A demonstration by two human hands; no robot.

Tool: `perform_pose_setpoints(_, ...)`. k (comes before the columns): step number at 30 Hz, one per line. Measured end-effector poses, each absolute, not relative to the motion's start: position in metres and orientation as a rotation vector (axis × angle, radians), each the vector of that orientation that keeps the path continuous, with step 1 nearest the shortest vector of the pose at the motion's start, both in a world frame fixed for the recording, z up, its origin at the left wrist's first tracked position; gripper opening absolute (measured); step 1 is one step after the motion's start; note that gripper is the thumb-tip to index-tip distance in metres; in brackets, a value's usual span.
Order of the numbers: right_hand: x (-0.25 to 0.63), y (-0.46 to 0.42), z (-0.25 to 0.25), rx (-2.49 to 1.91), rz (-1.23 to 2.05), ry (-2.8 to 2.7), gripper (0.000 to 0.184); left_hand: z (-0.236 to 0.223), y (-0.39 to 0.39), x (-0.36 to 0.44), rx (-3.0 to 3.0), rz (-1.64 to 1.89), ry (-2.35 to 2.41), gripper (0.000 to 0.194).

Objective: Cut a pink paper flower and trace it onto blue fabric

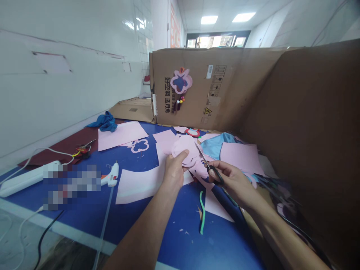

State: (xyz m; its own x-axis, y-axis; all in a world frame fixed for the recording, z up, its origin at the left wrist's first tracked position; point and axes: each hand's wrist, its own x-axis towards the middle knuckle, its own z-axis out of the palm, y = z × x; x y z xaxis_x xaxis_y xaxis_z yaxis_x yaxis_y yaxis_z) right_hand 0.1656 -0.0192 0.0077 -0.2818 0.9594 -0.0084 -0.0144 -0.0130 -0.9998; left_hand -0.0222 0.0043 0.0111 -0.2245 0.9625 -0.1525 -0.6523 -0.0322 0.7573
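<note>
Pinched in my left hand (174,170) is a pink paper cutout (185,147) with a rounded, scalloped edge; it may be more than one layer. My right hand (229,178) grips black-handled scissors (215,174), fingers in the loops. Their blades point up and left, close to the right edge of the paper; whether they touch it I cannot tell. Below both hands lie pink paper sheets (140,183) and scraps on the blue table (180,240). A green pipe cleaner (202,213) rests in front of my right hand.
A large cardboard box wall (194,108) stands behind, with a pink flower frame (181,81) on it. To the left are a white glue gun (113,174), a white power strip (30,178), pliers (83,150) and blue cloth (104,122). Light-blue fabric (215,146) lies beyond the scissors.
</note>
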Motion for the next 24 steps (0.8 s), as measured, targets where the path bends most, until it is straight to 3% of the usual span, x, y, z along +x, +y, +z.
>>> perform_pose_setpoints(24, 0.1625, -0.0208, 0.0073, -1.011, 1.468, -1.341, 0.052, 0.0137, 0.0027, -0.0209, 0.475, 1.606, 0.839, 0.039)
